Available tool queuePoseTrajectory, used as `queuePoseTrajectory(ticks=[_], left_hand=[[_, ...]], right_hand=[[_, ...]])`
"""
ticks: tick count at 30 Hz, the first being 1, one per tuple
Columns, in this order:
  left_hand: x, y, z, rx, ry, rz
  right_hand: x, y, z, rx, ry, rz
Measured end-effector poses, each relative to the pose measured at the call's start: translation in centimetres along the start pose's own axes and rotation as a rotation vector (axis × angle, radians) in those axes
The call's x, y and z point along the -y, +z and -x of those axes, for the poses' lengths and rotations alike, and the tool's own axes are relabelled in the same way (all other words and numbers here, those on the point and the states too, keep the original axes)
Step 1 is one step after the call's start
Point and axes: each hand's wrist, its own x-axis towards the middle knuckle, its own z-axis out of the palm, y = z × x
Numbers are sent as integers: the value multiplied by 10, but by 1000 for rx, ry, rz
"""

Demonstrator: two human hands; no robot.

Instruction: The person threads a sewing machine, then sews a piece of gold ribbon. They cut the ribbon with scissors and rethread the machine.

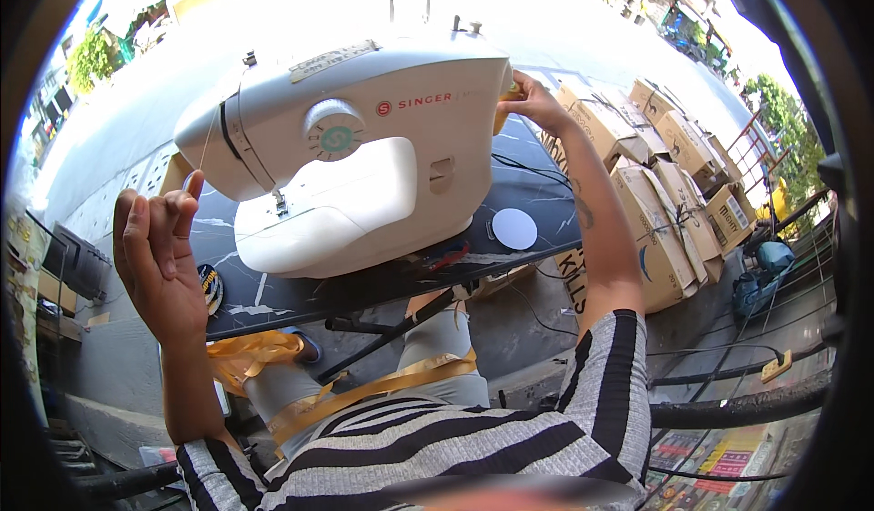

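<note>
A white sewing machine (364,201) with a round dial (334,136) sits on a dark marbled folding table (546,229). My left hand (159,256) is raised beside the needle end, fingers bent and pinched at a thin thread (216,133) that runs down from the machine's top. The presser foot (280,203) is just to its right. My right hand (537,106) reaches round the machine's right end, fingers closed by a yellow piece (501,119); what exactly they grip is hidden. A white disc (514,229) and a round dark patch (211,288) lie on the tabletop.
Tied cardboard boxes (655,210) are stacked at the right, near blue bags (765,274) and a metal rail (737,411). Cables (546,324) hang below the table. Yellow-orange tape (364,393) lies across my legs. A black bulky object (73,260) stands at the left.
</note>
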Motion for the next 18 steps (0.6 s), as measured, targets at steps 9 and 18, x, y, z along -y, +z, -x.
queuePoseTrajectory(ticks=[9,18], left_hand=[[9,3,28,-80,-31,58],[23,19,86,-273,-313,273]], right_hand=[[-45,25,4,36,50,-98],[-45,26,20,-28,4,35]])
